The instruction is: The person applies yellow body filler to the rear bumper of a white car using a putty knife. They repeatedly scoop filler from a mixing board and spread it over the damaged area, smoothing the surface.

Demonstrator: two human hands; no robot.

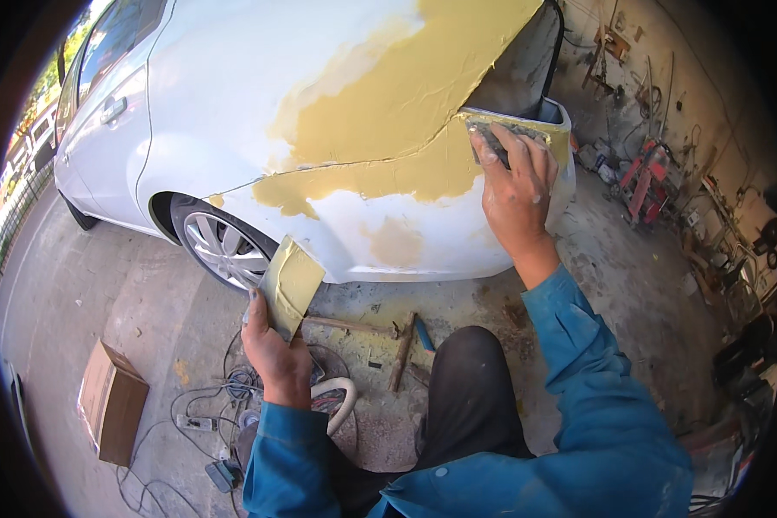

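In my left hand (278,350) is a flat rectangular board (292,289) smeared with yellow-green filler, its thumb on the near edge. My right hand (518,194) grips a dark, filler-crusted spreader (502,142) against the upper corner of the car's bumper. The white car (224,95) carries a broad patch of mustard-yellow body filler (363,112) over its rear quarter panel. A second strip of filler (406,177) lies on the bumper below the panel seam. My right fingers hide part of the spreader.
The rear wheel (224,242) is beyond my left hand. A cardboard box (110,404), tangled cables (186,414), a pale hose (345,406) and a hammer-shaped wooden tool (401,352) lie on the concrete floor. Along the right wall stand a red jack-like machine (649,181) and assorted tools.
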